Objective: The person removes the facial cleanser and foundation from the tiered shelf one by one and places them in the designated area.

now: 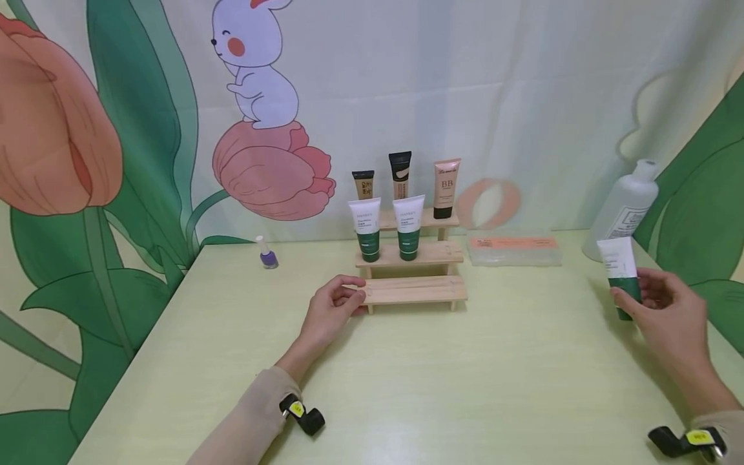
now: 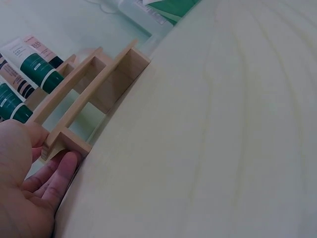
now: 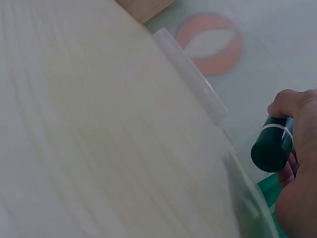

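My right hand (image 1: 668,310) holds a white and green cosmetic tube (image 1: 620,268) upright near the table's right side, thumb in front and fingers behind. In the right wrist view the tube's dark green cap (image 3: 271,148) points toward the camera. At the left end of the lowest step of a three-tier wooden display rack (image 1: 415,290), my left hand (image 1: 331,303) grips the wood between thumb and fingers. Two matching tubes, one on the left (image 1: 367,229) and one beside it (image 1: 409,226), stand cap down on the middle step.
On the top step stand a gold tube (image 1: 363,184), a black-capped tube (image 1: 400,174) and a pink BB tube (image 1: 445,187). A flat clear box (image 1: 514,250) lies right of the rack. Behind my right hand is a white bottle (image 1: 622,210); purple nail polish (image 1: 267,255) stands at the left.
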